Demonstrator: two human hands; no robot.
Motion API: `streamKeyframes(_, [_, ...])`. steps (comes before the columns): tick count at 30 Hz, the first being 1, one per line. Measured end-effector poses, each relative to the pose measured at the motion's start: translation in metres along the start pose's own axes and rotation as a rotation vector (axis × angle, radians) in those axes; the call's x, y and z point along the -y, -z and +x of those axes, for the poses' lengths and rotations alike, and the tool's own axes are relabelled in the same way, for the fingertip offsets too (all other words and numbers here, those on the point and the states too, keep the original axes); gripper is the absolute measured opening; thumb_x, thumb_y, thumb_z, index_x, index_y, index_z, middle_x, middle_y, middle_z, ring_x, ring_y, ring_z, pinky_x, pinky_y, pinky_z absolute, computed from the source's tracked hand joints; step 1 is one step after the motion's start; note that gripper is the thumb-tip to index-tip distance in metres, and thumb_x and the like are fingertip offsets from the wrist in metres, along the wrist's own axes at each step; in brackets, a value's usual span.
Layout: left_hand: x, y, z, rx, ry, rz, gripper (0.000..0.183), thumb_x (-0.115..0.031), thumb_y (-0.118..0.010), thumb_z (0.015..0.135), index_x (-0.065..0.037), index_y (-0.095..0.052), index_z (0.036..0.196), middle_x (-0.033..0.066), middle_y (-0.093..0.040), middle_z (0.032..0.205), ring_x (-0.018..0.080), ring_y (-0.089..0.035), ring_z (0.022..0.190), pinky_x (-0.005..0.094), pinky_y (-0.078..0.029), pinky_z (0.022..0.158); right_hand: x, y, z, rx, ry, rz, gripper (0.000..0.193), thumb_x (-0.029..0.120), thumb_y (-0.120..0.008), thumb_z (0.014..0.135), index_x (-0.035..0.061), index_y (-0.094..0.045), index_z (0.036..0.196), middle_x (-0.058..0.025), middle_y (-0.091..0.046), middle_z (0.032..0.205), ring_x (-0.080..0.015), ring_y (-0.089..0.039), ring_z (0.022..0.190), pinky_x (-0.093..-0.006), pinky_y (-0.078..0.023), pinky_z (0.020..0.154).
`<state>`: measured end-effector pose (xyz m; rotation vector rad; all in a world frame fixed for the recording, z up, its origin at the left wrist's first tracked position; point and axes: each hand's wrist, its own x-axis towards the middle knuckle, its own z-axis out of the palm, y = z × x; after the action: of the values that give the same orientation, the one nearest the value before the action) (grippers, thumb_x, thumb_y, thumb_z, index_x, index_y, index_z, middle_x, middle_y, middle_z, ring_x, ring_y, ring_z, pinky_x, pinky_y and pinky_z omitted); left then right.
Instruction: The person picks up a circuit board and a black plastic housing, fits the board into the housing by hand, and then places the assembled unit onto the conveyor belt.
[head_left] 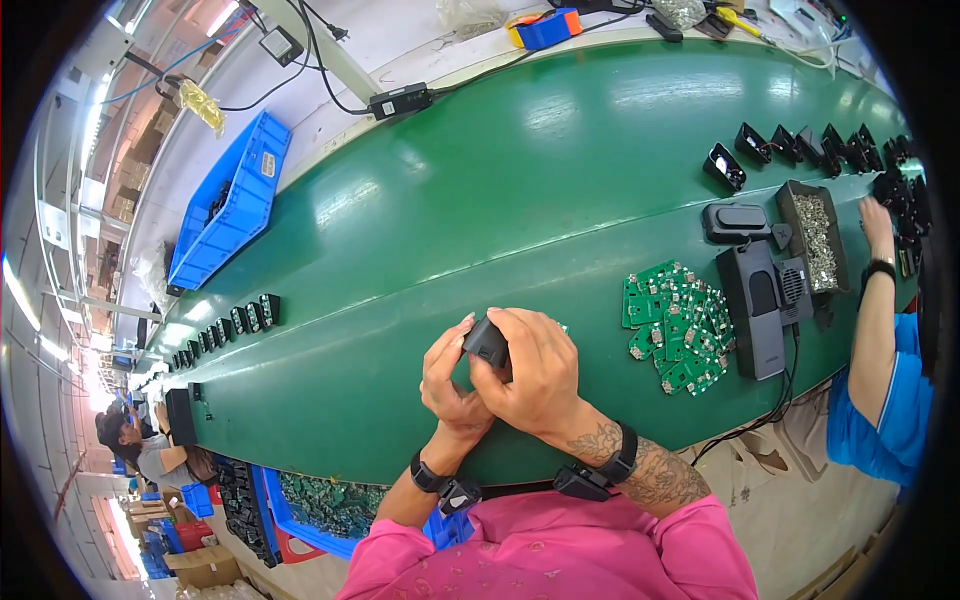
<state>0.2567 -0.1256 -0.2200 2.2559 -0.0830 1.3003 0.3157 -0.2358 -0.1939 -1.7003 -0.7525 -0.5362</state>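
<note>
Both of my hands meet over the green work surface [400, 330] in front of my chest. Between them is a small black plastic housing [486, 343]. My left hand [446, 385] is closed on its left side, while the fingers and thumb of my right hand [537, 368] wrap its top and right side. My fingers hide much of the housing, so its inside cannot be made out. To the right of my right hand lies a loose pile of green circuit boards [683, 325] with small metal parts on them.
Right of the boards stand a dark grey device [752, 310] with a cable and a box of small metal parts [817, 245]. Beyond, a co-worker's hand [877, 225] is near several black housings [755, 143]. More housings [239, 320] line the left, below a blue bin [262, 190].
</note>
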Motion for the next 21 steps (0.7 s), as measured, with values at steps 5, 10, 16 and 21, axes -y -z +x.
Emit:
streamKeyframes(5, [0.001, 0.000, 0.000, 0.013, 0.003, 0.026, 0.048, -0.010, -0.078, 0.081, -0.003, -0.051, 0.119, 0.0202, -0.067, 0.112, 0.0339, -0.070, 0.100, 0.0395, -0.060, 0.083, -0.001, 0.000, 0.000, 0.004, -0.001, -0.009, 0.045, 0.015, -0.074, 0.073, -0.0014, -0.059, 0.113, -0.0173, -0.067, 0.099, -0.0342, -0.067, 0.084, -0.0427, -0.055, 0.074])
streamKeyframes(10, [0.000, -0.003, 0.004, 0.012, 0.090, 0.009, 0.056, -0.015, -0.083, 0.077, -0.003, -0.053, 0.123, 0.0193, -0.067, 0.114, 0.0307, -0.069, 0.100, 0.0363, -0.060, 0.079, -0.002, -0.001, 0.000, 0.008, -0.024, 0.008, 0.049, 0.017, -0.076, 0.075, -0.0030, -0.058, 0.116, -0.0198, -0.067, 0.103, -0.0353, -0.068, 0.087, -0.0429, -0.055, 0.075])
streamKeyframes(16, [0.005, 0.003, 0.010, 0.126, 0.134, 0.053, 0.063, -0.013, -0.085, 0.073, -0.003, -0.056, 0.128, 0.0170, -0.067, 0.116, 0.0277, -0.070, 0.095, 0.0330, -0.059, 0.073, -0.005, 0.000, 0.002, 0.049, -0.090, 0.028, 0.050, 0.020, -0.074, 0.080, -0.0058, -0.056, 0.119, -0.0211, -0.064, 0.108, -0.0353, -0.066, 0.085, -0.0431, -0.054, 0.075])
streamKeyframes(21, [0.007, 0.016, 0.019, 0.298, 0.454, -0.040, 0.068, -0.007, -0.081, 0.076, -0.003, -0.051, 0.137, 0.0161, -0.064, 0.116, 0.0246, -0.070, 0.093, 0.0322, -0.059, 0.070, -0.010, 0.007, 0.004, 0.213, -0.412, 0.311, 0.051, 0.016, -0.076, 0.080, -0.0058, -0.057, 0.122, -0.0194, -0.065, 0.109, -0.0230, -0.065, 0.076, -0.0343, -0.053, 0.068])
